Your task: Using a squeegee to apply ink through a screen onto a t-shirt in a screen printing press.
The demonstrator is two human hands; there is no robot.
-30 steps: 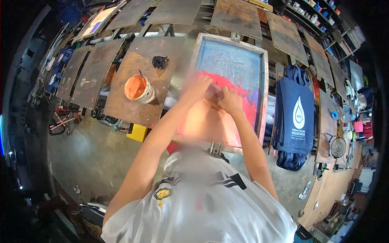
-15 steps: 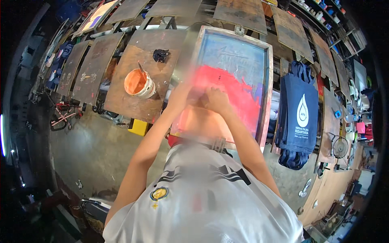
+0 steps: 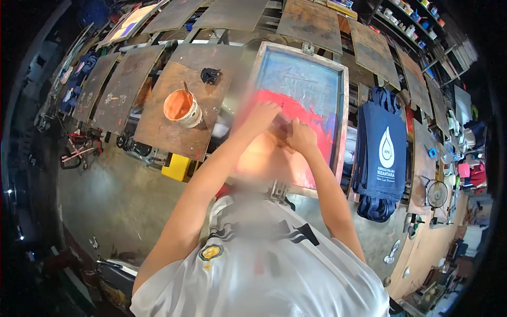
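Note:
A wood-edged printing screen (image 3: 342,105) lies before me, with blue-grey mesh at its far end and wet red ink (image 3: 314,117) over the middle. My left hand (image 3: 264,116) and my right hand (image 3: 302,137) are side by side above the ink, fingers closed. Between them shows a strip of a dark squeegee (image 3: 283,124), mostly covered by the hands and partly blurred. The near part of the screen looks pale orange under my arms. To the left, a white bucket (image 3: 194,117) of orange-red ink has a stick standing in it.
The bucket stands on a brown board (image 3: 174,138) beside a crumpled black rag (image 3: 210,76). Right of the screen hangs a stack of navy tote bags (image 3: 383,145). More boards (image 3: 309,24) line the far side. A yellow container (image 3: 176,167) sits below on the left.
Both hands have shifted right across the screen, the left one more, so they are closer together. The bucket, rag and bags have kept their places; the whole view has tilted slightly.

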